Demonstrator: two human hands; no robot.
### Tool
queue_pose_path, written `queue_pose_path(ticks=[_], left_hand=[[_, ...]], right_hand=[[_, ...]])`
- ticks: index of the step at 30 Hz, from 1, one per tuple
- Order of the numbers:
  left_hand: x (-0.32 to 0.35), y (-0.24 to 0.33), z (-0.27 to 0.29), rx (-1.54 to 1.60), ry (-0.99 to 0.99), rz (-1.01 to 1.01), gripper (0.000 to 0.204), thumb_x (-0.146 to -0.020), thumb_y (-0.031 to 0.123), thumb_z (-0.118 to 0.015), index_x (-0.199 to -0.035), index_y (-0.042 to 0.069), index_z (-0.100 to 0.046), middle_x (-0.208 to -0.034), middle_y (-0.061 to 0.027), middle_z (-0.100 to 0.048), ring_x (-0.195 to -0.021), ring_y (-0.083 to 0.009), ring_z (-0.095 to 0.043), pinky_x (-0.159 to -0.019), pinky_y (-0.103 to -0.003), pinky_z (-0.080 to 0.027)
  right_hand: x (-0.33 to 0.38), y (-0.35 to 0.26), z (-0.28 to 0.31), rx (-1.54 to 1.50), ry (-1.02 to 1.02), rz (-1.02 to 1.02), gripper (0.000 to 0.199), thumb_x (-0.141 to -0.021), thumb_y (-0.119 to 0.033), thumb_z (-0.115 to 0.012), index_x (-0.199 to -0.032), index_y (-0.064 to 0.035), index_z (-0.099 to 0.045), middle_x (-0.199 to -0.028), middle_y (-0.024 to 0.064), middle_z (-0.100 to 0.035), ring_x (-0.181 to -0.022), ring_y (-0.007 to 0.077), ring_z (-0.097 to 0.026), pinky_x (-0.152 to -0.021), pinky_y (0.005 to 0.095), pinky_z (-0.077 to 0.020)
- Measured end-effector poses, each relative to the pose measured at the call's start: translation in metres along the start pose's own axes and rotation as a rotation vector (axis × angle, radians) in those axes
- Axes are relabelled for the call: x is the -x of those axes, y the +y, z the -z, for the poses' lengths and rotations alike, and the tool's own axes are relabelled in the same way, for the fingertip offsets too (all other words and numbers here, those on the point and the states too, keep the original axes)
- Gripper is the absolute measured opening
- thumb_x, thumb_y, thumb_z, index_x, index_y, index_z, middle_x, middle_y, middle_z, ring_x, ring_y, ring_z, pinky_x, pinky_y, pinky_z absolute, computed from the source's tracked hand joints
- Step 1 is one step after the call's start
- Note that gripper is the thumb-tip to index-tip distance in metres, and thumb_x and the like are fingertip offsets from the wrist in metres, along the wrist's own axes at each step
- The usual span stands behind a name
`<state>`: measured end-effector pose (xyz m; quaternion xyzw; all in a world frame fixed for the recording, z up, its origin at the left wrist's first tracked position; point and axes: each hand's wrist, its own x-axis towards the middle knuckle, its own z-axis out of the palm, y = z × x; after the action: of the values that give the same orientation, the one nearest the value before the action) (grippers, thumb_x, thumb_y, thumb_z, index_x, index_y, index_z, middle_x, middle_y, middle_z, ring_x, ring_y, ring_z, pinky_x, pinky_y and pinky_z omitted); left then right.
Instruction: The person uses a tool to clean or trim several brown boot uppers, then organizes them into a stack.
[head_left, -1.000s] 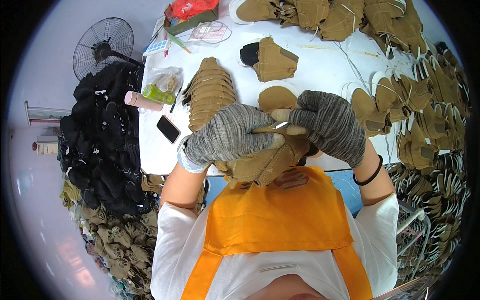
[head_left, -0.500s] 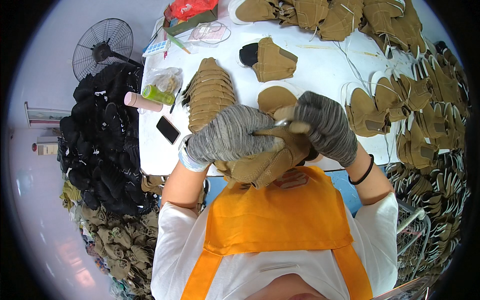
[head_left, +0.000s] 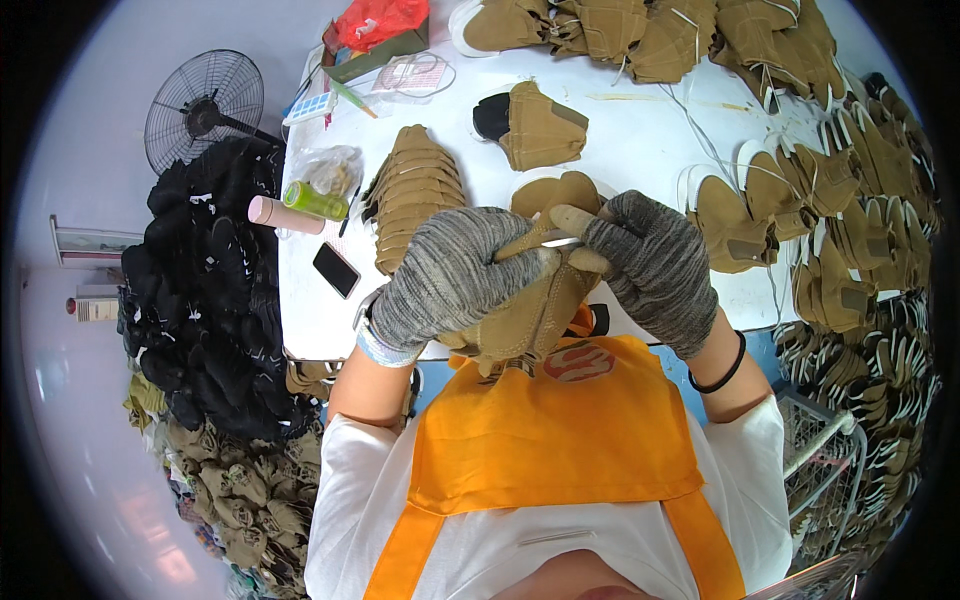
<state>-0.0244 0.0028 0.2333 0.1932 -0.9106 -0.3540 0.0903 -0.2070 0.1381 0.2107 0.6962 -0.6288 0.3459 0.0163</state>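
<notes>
My left hand [head_left: 450,270], in a grey knitted glove, is closed on a tan shoe upper [head_left: 535,315] in front of my chest. Its thumb and fingers clamp the upper's top edge. My right hand [head_left: 650,265], gloved the same way, pinches a small pale, shiny strip [head_left: 562,241] against that edge; I cannot make out what kind of thing it is. Just beyond the hands a tan shoe with a white sole rim [head_left: 535,190] lies on the white table, partly covered. A row of overlapping tan uppers [head_left: 420,195] lies beyond my left hand.
Farther off on the table [head_left: 620,130] lies a tan upper with a black piece [head_left: 540,125]. Tan shoes [head_left: 725,220] crowd the right side. A phone [head_left: 336,268], pink bottle [head_left: 285,213] and green bottle [head_left: 318,200] stand left. Black uppers [head_left: 210,290] are heaped beside the table.
The upper has turned in my hands, and a tan flap now stands up between them. My right hand has shifted slightly down and right, with the shiny strip between its fingers.
</notes>
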Motion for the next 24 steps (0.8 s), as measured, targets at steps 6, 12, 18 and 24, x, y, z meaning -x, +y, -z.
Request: queue_pose_path(ticks=[6,12,18,24], left_hand=[[0.001,0.006,0.001,0.103,-0.035,0.09,0.031,-0.082,0.034,-0.068,-0.095,0.005,-0.069,-0.077,-0.0128,-0.066,-0.072,-0.0295,-0.064,-0.066,-0.035,-0.051],[0.005,0.01,0.001,0.186,0.012,0.024,0.034,-0.084,0.037,-0.068,-0.095,0.005,-0.069,-0.077,-0.0132,-0.067,-0.07,-0.0267,-0.065,-0.065,-0.034,-0.051],[0.006,-0.005,-0.007,0.28,-0.013,-0.039,0.034,-0.083,0.035,-0.07,-0.094,0.003,-0.068,-0.077,-0.014,-0.067,-0.07,-0.0268,-0.065,-0.064,-0.033,-0.051],[0.007,0.001,-0.003,0.325,-0.033,0.001,0.036,-0.082,0.036,-0.07,-0.093,0.002,-0.067,-0.079,-0.0148,-0.067,-0.071,-0.0253,-0.066,-0.066,-0.033,-0.051]], right_hand=[[0.001,0.0,-0.003,0.063,-0.005,0.018,0.034,-0.069,-0.015,-0.071,-0.102,-0.0119,-0.069,-0.083,0.0092,-0.062,-0.075,0.0259,-0.063,-0.063,0.0347,-0.0533],[0.004,-0.005,-0.007,0.115,0.057,0.014,0.032,-0.067,-0.016,-0.072,-0.098,-0.0127,-0.07,-0.084,0.0094,-0.063,-0.076,0.0269,-0.063,-0.064,0.0362,-0.0533],[-0.003,-0.008,0.004,0.173,-0.01,0.115,0.039,-0.066,-0.017,-0.072,-0.104,-0.0164,-0.069,-0.088,0.0061,-0.063,-0.078,0.0255,-0.064,-0.066,0.0364,-0.0537],[-0.005,-0.004,0.006,-0.114,-0.075,0.012,0.043,-0.065,-0.018,-0.072,-0.108,-0.0154,-0.067,-0.092,0.0059,-0.063,-0.083,0.0239,-0.063,-0.073,0.0359,-0.054]])
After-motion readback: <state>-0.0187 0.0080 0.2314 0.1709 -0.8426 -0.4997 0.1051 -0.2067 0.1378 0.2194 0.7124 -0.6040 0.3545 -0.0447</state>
